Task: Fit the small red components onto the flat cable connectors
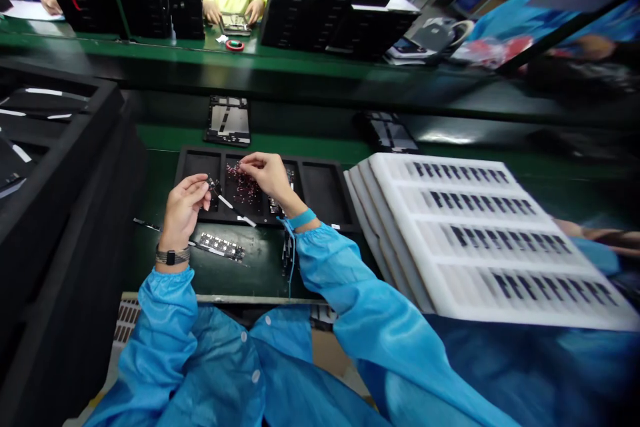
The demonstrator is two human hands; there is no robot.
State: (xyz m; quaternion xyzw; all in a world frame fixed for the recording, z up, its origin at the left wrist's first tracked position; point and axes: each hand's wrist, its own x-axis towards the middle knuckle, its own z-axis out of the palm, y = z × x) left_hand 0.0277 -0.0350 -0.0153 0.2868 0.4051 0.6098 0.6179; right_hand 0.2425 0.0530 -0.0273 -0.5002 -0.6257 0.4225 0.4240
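The smock [210, 373] was bright blue — the black tray [195, 167] held pink specks [243, 187]. The foam tray [500, 220] was white, striped with rows of dark parts [475, 237].

Your left hand [183, 210] curls inward, fingertips drawn together, a watch band on its wrist [173, 256]; your right hand [270, 177], at two o'clock from it, pinches downward, both arms [345, 293] in blue sleeves.

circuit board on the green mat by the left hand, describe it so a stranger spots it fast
Start at the stack of white foam trays on the right, then look left to the black tray. Just below it, on the green mat, a dark circuit board lies flat beside the left hand, set apart by rows of shiny metal squares.
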